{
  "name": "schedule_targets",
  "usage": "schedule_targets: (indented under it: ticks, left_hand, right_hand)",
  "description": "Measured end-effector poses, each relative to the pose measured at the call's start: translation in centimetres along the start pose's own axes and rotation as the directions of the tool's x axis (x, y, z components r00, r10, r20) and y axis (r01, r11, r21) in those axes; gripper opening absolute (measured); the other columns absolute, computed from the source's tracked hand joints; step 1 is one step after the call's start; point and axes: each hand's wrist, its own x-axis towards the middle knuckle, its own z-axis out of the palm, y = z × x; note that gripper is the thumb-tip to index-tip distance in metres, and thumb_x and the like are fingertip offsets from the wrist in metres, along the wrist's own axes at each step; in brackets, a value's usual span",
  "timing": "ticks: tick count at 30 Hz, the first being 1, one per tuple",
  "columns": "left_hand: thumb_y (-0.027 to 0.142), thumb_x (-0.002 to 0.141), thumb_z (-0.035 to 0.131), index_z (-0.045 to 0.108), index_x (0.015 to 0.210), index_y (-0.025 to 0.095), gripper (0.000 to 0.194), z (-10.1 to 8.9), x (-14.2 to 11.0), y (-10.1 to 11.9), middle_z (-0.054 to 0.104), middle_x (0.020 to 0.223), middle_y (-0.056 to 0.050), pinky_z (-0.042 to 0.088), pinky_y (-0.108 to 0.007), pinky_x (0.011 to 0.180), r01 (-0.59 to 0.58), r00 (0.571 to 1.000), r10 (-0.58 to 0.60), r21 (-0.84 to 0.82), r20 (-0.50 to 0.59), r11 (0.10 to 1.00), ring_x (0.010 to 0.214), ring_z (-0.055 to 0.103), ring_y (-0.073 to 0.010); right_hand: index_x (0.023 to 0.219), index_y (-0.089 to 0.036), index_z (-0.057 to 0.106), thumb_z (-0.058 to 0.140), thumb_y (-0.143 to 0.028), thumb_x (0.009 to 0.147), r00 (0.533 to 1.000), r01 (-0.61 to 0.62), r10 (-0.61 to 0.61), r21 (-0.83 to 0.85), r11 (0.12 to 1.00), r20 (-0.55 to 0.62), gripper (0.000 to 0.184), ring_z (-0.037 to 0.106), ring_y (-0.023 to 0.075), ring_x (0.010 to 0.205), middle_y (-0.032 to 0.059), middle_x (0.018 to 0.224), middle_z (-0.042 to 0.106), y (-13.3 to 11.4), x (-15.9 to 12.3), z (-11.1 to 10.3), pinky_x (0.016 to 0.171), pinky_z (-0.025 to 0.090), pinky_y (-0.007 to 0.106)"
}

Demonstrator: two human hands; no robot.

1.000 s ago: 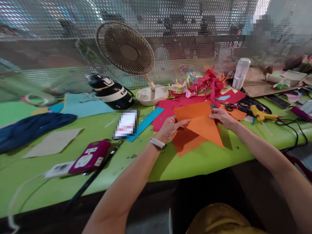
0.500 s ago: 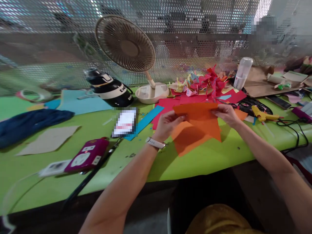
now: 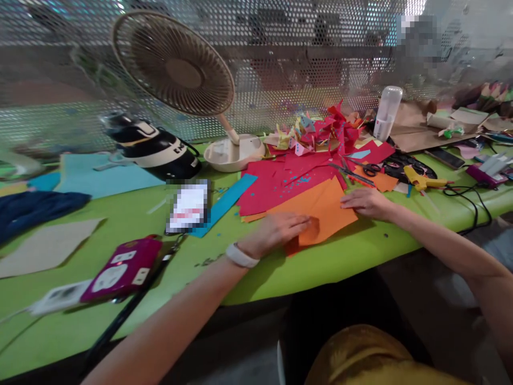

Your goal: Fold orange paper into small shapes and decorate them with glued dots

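Green table (image 3: 248, 286) is spanning the view and bearing everything noted below. Fan (image 3: 176, 67) is standing at the back; its shallow base (image 3: 210, 163) is showing a raised rim, the contents not being clear enough to tell. Red paper sheets (image 3: 260, 187) are overlapping at mid-table, small blue scraps (image 3: 298, 179) lying scattered on top. Orange paper sheet (image 3: 334, 206) is lying at the table's near side, partly overlapping the red, its near part folding over. Dark bottle (image 3: 160, 155) is standing just left of the fan base; its lid is closing it and its opaque wall is hiding any contents. Left hand (image 3: 280, 230) is resting its extended fingers across the orange paper sheet; right hand (image 3: 368, 203) is touching that sheet's right edge with its fingertips. Whether either thumb is pinching from beneath, cannot tell. Clear-topped white bottle (image 3: 388, 113) is standing near the back right, its contents not showing distinctly. Scissors (image 3: 356, 172) are lying beyond the orange sheet, near the right hand.
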Motion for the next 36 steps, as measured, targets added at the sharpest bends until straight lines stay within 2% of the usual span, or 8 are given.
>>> schedule_targets:
  ticks: [3, 6, 10, 14, 18, 26, 31, 36]
  left_hand:
    - [0.018, 0.101, 0.04, 0.069, 0.124, 0.02, 0.037, 1.1, -0.5, 0.1, 0.072, 0.126, -0.013, 0.056, -0.039, 0.098, 0.01, 1.0, -0.009, -0.023, 0.022, 1.0, 0.114, 0.07, -0.0228]
    - [0.035, 0.097, 0.055, 0.071, 0.118, 0.018, 0.032, 0.7, -0.7, 0.5, 0.073, 0.123, -0.015, 0.057, -0.035, 0.094, 0.009, 1.0, -0.01, -0.049, -0.019, 0.999, 0.11, 0.072, -0.0243]
    - [0.047, 0.098, 0.051, 0.075, 0.102, 0.02, 0.036, 0.5, -0.3, 1.2, 0.075, 0.118, -0.012, 0.056, -0.035, 0.091, 0.17, 0.984, -0.175, -0.124, -0.028, 0.978, 0.105, 0.072, -0.0239]
    - [0.055, 0.099, 0.045, 0.071, 0.085, 0.019, 0.046, 1.1, 0.7, 1.3, 0.075, 0.08, -0.007, 0.054, -0.029, 0.067, 0.414, 0.887, -0.448, -0.235, -0.112, 0.879, 0.073, 0.07, -0.0198]
    - [0.057, 0.091, 0.055, 0.068, 0.091, 0.021, 0.039, 1.4, 1.7, 1.0, 0.071, 0.074, -0.001, 0.046, -0.025, 0.055, 0.566, 0.777, -0.626, -0.362, -0.067, 0.741, 0.061, 0.063, -0.016]
    - [0.057, 0.088, 0.058, 0.065, 0.087, 0.019, 0.038, 1.8, 2.5, 0.2, 0.066, 0.075, -0.003, 0.041, -0.026, 0.057, 0.615, 0.736, -0.677, -0.409, -0.011, 0.674, 0.063, 0.055, -0.0152]
    - [0.055, 0.089, 0.059, 0.063, 0.084, 0.019, 0.036, 1.9, 2.7, 0.2, 0.064, 0.075, -0.003, 0.039, -0.027, 0.058, 0.616, 0.743, -0.668, -0.363, -0.025, 0.699, 0.063, 0.053, -0.0148]
    - [0.052, 0.091, 0.06, 0.064, 0.099, 0.019, 0.035, 2.0, 2.6, 0.7, 0.065, 0.076, -0.003, 0.043, -0.028, 0.059, 0.652, 0.725, -0.687, -0.276, -0.046, 0.706, 0.065, 0.058, -0.0166]
  right_hand:
    - [0.107, -0.025, 0.078, 0.057, -0.017, 0.086, 0.996, -0.033, 0.035, -0.025, 0.999, 0.085, 0.031, 0.071, 0.0218, 0.112, 0.0053, 0.118, 0.076, -0.1, -1.2, 0.9, 0.1, 0.056, 0.041]
    - [0.115, -0.024, 0.076, 0.07, -0.025, 0.079, 0.99, -0.063, 0.064, -0.018, 0.998, 0.124, 0.036, 0.067, 0.0257, 0.119, 0.0083, 0.128, 0.072, -0.9, -1.6, 0.5, 0.105, 0.052, 0.044]
    - [0.1, -0.023, 0.078, 0.064, -0.04, 0.09, 0.982, -0.181, 0.172, 0.123, 0.976, 0.082, 0.025, 0.071, 0.0234, 0.109, 0.0087, 0.119, 0.075, -1.6, -1.4, 0.6, 0.097, 0.053, 0.039]
    - [0.061, -0.019, 0.062, 0.06, -0.046, 0.093, 0.925, -0.366, 0.379, 0.19, 0.911, -0.03, 0.042, 0.065, 0.0161, 0.074, 0.0046, 0.082, 0.071, -1.5, -0.3, 1.5, 0.07, 0.05, 0.029]
    - [0.059, -0.019, 0.053, 0.069, -0.038, 0.087, 0.861, -0.488, 0.498, 0.111, 0.866, -0.104, 0.036, 0.058, 0.0153, 0.075, 0.0043, 0.084, 0.063, -1.4, 0.8, 2.0, 0.071, 0.046, 0.03]
    - [0.076, -0.019, 0.062, 0.066, -0.035, 0.089, 0.786, -0.618, 0.614, -0.091, 0.781, -0.063, 0.021, 0.058, 0.0178, 0.08, 0.0061, 0.089, 0.064, -2.0, 1.8, 2.1, 0.069, 0.041, 0.03]
    - [0.087, -0.02, 0.064, 0.063, -0.035, 0.091, 0.795, -0.605, 0.599, -0.19, 0.774, -0.094, 0.016, 0.06, 0.0219, 0.09, 0.0085, 0.097, 0.065, -2.5, 1.6, 2.6, 0.072, 0.043, 0.032]
    - [0.088, -0.02, 0.064, 0.063, -0.036, 0.092, 0.792, -0.608, 0.602, -0.216, 0.764, -0.099, 0.017, 0.061, 0.0228, 0.091, 0.0083, 0.097, 0.065, -2.8, 1.6, 2.7, 0.072, 0.043, 0.033]
